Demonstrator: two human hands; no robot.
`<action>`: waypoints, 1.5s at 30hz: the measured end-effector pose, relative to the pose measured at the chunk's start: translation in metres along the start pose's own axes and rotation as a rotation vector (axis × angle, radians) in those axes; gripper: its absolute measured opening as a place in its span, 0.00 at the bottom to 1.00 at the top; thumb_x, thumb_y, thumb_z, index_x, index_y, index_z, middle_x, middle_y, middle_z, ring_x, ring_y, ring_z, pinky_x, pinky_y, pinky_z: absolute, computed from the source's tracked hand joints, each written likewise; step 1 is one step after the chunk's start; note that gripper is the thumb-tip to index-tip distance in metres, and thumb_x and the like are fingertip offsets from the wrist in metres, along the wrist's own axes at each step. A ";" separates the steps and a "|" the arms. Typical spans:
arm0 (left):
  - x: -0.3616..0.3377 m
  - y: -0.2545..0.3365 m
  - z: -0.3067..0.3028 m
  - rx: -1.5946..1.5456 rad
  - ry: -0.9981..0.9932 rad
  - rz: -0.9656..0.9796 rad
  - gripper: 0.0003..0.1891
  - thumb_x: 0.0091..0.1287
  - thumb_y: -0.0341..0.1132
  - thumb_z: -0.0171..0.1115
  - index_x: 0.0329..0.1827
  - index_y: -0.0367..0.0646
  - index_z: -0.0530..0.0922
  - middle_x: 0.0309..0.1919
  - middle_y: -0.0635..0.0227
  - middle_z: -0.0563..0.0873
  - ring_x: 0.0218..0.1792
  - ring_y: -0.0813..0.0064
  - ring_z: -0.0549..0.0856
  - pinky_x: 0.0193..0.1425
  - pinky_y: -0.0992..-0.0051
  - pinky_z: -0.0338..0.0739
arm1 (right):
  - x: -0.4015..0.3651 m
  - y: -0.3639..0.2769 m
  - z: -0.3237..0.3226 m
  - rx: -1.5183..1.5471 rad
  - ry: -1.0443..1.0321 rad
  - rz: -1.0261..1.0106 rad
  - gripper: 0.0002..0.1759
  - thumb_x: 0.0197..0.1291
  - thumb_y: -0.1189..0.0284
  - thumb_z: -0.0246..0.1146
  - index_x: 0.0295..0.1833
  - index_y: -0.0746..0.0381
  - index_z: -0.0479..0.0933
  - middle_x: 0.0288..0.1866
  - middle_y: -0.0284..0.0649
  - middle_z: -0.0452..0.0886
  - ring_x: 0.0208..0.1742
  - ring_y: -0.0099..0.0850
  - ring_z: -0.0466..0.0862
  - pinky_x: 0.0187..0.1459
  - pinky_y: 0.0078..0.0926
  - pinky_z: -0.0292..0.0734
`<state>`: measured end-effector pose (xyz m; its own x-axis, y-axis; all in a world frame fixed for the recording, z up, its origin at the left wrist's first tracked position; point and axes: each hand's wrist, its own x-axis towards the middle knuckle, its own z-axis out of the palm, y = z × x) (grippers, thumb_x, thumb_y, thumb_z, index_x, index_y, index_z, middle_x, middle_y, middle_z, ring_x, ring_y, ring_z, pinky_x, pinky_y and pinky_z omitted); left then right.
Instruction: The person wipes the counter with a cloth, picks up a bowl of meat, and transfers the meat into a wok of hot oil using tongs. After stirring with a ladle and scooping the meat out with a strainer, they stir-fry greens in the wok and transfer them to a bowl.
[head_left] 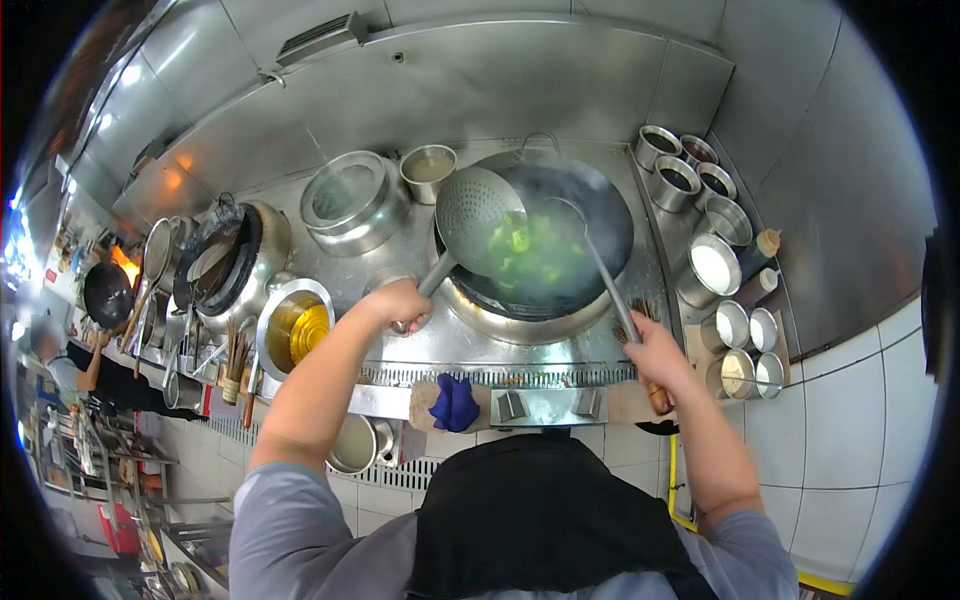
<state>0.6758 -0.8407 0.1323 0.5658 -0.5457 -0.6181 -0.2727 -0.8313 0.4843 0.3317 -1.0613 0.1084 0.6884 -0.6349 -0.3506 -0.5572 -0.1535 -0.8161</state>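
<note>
My left hand [400,303] is closed around the handle of the strainer [478,215], fingers wrapped right over it. The perforated bowl is tilted up ahead of that grip, over the near-left rim of the wok [605,195]. My right hand [655,352] is clamped on the long handle of the ladle [607,280], whose cup reaches forward and left from my fist into the steam. The greens [530,255] lie in the wok between the two tools, just past the strainer's lower edge and below the ladle's cup.

I judge this to be the tossing or blanching stage, with the greens about ready to be gathered. The next move calls for the strainer to dip under them while the ladle pushes them toward it. Both wrists have to stay above the hot rim.

Left of my left grip stands a pot of yellow oil [295,328], and beyond it a lidded pot [350,200] and a small pot [428,168]. To the right of my right grip are rows of seasoning tins [690,170], and a bamboo brush [640,312] lies touching or just beside that fist. A blue cloth [455,402] hangs on the stove edge below both hands. Far left, another person [60,360] works at another burner. Steam blurs the wok's far side, and the brush crowds my right elbow's swing.
</note>
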 end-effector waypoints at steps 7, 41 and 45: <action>-0.027 0.029 0.060 -0.659 -0.378 -0.071 0.08 0.60 0.29 0.60 0.38 0.37 0.71 0.21 0.70 0.75 0.16 0.81 0.75 0.16 0.77 0.70 | -0.061 -0.014 0.046 0.359 -0.016 0.087 0.24 0.53 0.80 0.53 0.58 0.61 0.72 0.24 0.34 0.72 0.14 0.25 0.71 0.15 0.24 0.70; -0.127 -0.157 0.089 -1.465 -0.122 0.008 0.16 0.61 0.27 0.57 0.52 0.36 0.70 0.21 0.71 0.73 0.14 0.82 0.68 0.16 0.79 0.65 | 0.050 -0.107 0.025 0.246 -0.164 -0.241 0.30 0.55 0.80 0.52 0.66 0.63 0.66 0.22 0.32 0.71 0.13 0.23 0.70 0.14 0.23 0.68; -0.103 -0.170 0.115 -1.457 -0.104 -0.015 0.14 0.61 0.28 0.57 0.49 0.38 0.71 0.21 0.73 0.73 0.14 0.83 0.70 0.16 0.80 0.65 | 0.087 -0.146 0.083 0.752 -0.464 -0.055 0.20 0.62 0.75 0.53 0.61 0.56 0.67 0.24 0.34 0.71 0.14 0.22 0.69 0.15 0.23 0.65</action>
<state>0.5740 -0.6551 0.0427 0.4865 -0.5954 -0.6393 0.7814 -0.0307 0.6232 0.5113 -1.0311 0.1588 0.9154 -0.2450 -0.3194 -0.1771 0.4674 -0.8661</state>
